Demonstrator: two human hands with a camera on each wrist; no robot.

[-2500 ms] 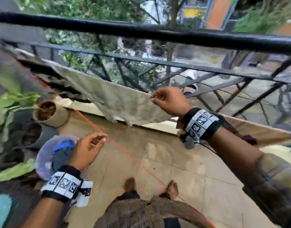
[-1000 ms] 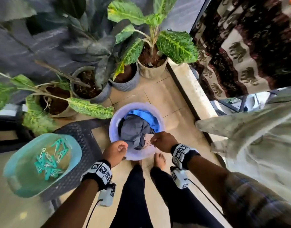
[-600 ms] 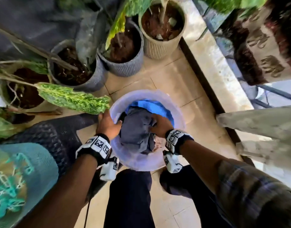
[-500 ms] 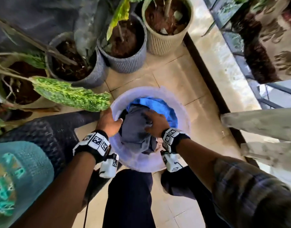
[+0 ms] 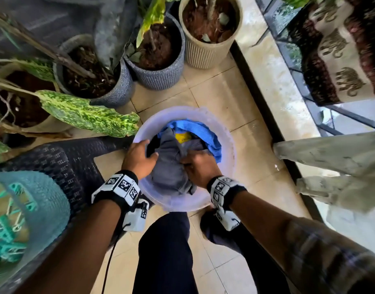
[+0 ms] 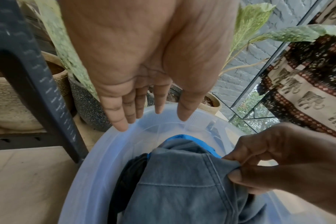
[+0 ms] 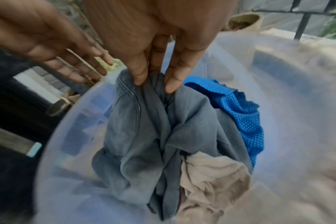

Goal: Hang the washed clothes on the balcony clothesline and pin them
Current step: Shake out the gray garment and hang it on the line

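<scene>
**Grey garment pinched, lift not started**

Right hand (image 5: 200, 166) is clamped on the grey garment (image 5: 171, 166): thumb and fingertips (image 7: 138, 78) pinch a fold near a seam at the top of the pile. Left hand (image 6: 144, 63) is spread, fingers straight, over the near-left rim of the tub (image 5: 229, 145), holding nothing; the head view puts its thumb at the cloth edge, contact unclear.

Changes:
- 2.5 s ago both hands were up at the rail on the pale cloth (image 5: 330, 158). That piece now hangs there with no hands on it, so I judge it done.
- 0.5 s ago the right hand lay on top of the grey pile. Now it has gathered a fold, and a yellow label (image 5: 182, 137) shows.

Meaning: next item is picked, still in the tub, resting on the blue cloth (image 5: 205, 134) and beside a beige one (image 7: 211, 174).

Pegs (image 5: 10, 209) sit in the teal basket (image 5: 46, 200) on the chair to the left, untouched.

Risk: the beige piece may drag out with the grey one.
</scene>
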